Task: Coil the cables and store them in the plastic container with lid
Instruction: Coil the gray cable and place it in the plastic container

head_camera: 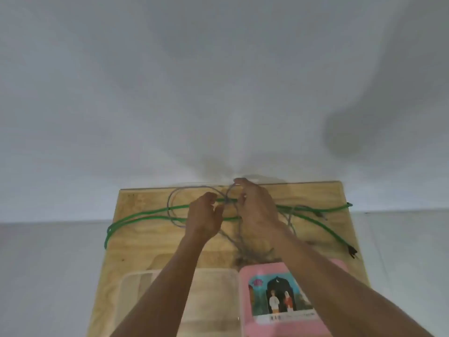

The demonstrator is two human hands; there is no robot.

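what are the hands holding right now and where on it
Both the left hand and the right hand pinch the thin grey cable at its loops' crossing.

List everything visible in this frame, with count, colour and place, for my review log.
green cable: 1, green, sprawled across the far half of the board, a loop hanging over its left edge, dark plug near the right edge
grey cable: 1, grey, looped at the far middle of the board, strands trailing toward the lid
plastic container: 1, clear, open, near left of the board
lid: 1, pink with a picture label, near right, beside the container
wooden board: 1, light wood, under everything
wall: 1, white, behind the board
left hand: 1, fingers curled at the grey cable
right hand: 1, pinches a grey cable loop
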